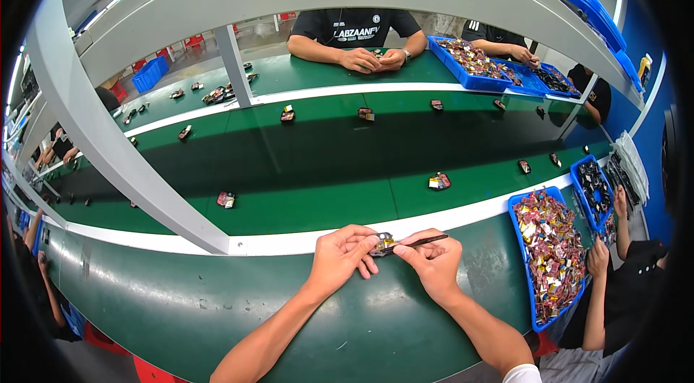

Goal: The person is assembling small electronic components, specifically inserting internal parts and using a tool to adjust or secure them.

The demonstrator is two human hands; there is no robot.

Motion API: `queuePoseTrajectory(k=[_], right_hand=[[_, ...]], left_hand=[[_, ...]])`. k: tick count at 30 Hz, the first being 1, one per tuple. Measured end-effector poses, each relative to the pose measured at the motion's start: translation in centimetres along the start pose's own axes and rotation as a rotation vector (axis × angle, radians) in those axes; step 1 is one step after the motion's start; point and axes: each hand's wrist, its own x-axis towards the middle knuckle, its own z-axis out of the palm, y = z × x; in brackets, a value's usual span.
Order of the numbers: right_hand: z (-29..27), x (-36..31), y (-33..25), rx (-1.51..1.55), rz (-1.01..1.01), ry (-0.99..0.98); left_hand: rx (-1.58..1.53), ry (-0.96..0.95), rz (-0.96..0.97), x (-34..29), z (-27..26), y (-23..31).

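Observation:
My left hand (344, 256) pinches a small dark part with gold and red bits (384, 244) just above the green bench (217, 296). My right hand (432, 261) touches the same part and grips a thin dark stick-like tool (428, 241) that points to the right. Both hands meet near the white strip (289, 243) at the edge of the green conveyor belt (325, 173).
Similar small parts (439, 181) lie scattered along the belt. A blue tray (526, 276) full of parts sits at my right, beside a neighbour's arm (597, 289). A person in a black shirt (354, 40) sits opposite. A grey frame post (108, 144) slants at left.

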Motion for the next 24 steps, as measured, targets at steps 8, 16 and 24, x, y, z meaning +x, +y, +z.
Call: queuePoseTrajectory(k=[8, 16, 24], right_hand=[[0.08, -0.24, -0.11, -0.153, -0.094, 0.019], [0.20, -0.15, -0.12, -0.172, -0.094, 0.004], [0.18, -0.22, -0.28, -0.255, -0.169, -0.005]], left_hand=[[-0.015, 0.003, 0.010, 0.11, 0.16, 0.07], [-0.021, 0.025, 0.031, 0.14, -0.10, -0.18], [-0.030, 0.017, 0.040, 0.17, -0.15, -0.21]])
